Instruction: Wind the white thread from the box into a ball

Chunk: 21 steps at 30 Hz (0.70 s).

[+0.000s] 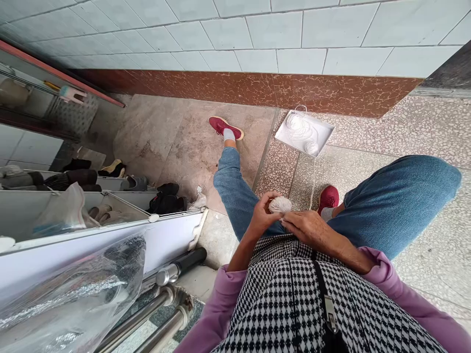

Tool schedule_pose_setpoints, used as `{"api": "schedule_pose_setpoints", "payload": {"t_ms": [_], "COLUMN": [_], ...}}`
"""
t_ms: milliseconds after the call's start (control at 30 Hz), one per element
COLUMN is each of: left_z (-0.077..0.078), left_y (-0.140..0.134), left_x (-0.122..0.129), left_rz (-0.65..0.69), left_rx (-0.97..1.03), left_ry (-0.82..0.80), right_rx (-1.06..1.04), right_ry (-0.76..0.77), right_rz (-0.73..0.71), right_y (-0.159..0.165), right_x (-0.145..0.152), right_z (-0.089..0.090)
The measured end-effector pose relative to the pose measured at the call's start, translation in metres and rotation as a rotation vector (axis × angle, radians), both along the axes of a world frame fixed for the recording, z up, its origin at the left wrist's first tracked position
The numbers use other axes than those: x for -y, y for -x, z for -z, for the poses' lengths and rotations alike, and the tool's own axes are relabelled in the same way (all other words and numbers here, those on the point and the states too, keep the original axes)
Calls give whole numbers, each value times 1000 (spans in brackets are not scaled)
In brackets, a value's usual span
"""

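My left hand (pixel 262 213) is wrapped round a ball of white yarn (pixel 280 205) in front of my lap. At the ball's lower right edge, my right hand (pixel 303 226) has its fingers pressed together on the yarn strand. From there a pale strand runs down past my knee toward a shallow white box lid (pixel 321 125) on the floor. In that lid lie a loose coil of white yarn (pixel 297 126) and a small white ball (pixel 311 147). The tips of my right fingers are partly hidden.
A shoe rack (pixel 176 240) with shoes and plastic bags stands on the left. Metal pipes (pixel 167 306) lie at the lower left. A tiled wall (pixel 274 29) with a brown base runs ahead. My feet in red shoes (pixel 225 128) are spread on the stone floor.
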<state>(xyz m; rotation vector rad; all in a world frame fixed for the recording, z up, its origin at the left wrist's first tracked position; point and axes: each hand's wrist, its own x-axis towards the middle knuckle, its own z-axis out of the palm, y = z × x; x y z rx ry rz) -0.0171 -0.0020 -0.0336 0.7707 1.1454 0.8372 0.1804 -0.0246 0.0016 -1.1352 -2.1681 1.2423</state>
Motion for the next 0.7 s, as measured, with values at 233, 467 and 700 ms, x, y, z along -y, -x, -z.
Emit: {"api": "schedule_pose_setpoints", "payload": {"t_ms": [233,467,700], "left_z": [-11,-13,-4], "left_y": [4,11,1], "left_x": [20,0,8], "left_rz": [295,-127,164], "left_rx": [117,185,-184], "left_ry": [102,90,-33], "right_rx": [-151,-43,-94], "right_ry": [109,209,148], "right_rz": [248,123,81], "right_y": [-23,-7,-14], "right_x": [-33,-6,-14], "right_z": [9,20,-9]}}
